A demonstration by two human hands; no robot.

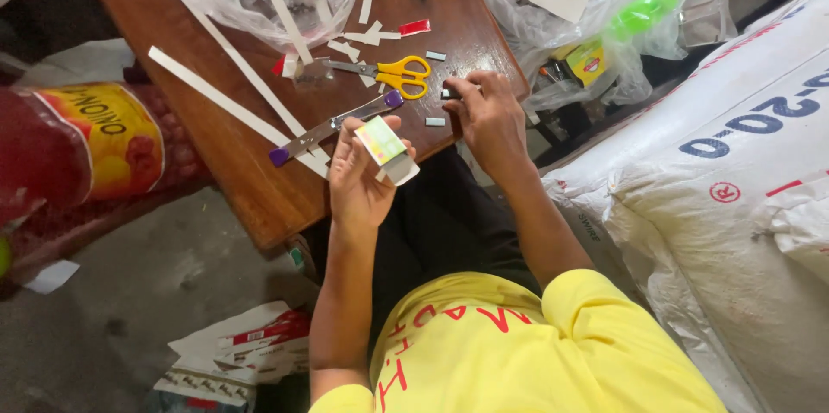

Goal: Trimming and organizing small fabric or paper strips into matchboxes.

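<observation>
Over the table (259,180) edge: left hand (361,173) pinches a small box (386,149), thumb and fingers closed on its sides, held just off the wood. Right hand (489,115) grips a small dark metal piece (450,93) btwn fingertips, resting at the table edge. Scissors (393,74), purple-capped metal strip (332,128), paper strips (229,102) nearby. Best approach imo: keep box steady, open end facing the piece, align before pushing.

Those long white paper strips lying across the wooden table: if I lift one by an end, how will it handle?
The long white paper strips look thin and flat, so one would probably droop and bend when lifted by an end. They seem very light, so a nudge may slide them across the wooden table. One lies under the purple-tipped tool, so it might snag or tear.
</observation>
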